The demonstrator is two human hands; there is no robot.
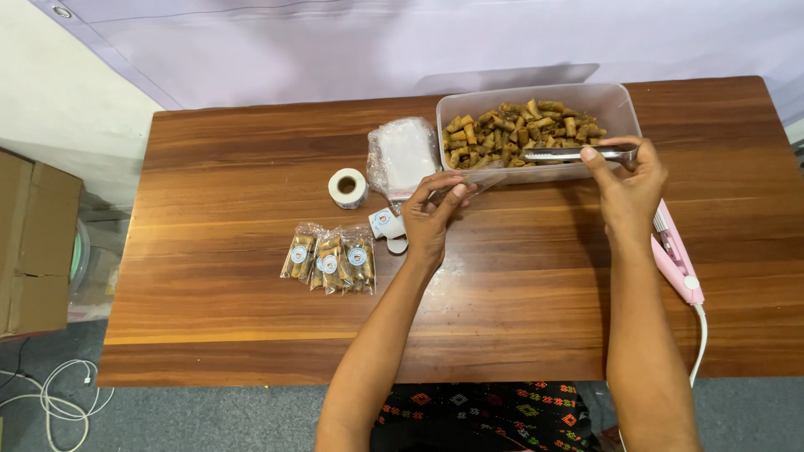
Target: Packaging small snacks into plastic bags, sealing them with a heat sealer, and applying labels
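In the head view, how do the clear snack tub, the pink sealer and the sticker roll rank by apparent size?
1. Clear snack tub, clearly largest.
2. Pink sealer, partly hidden behind the right arm.
3. Sticker roll, smallest.

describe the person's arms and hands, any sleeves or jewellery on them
Both arms are bare from the hands to the bottom edge of the picture: no sleeves, gloves, watch or bracelets show. The left hand and right hand show no rings that I can make out. The nails look short. Below the arms, a dark garment with small red and orange patterns covers the lap.
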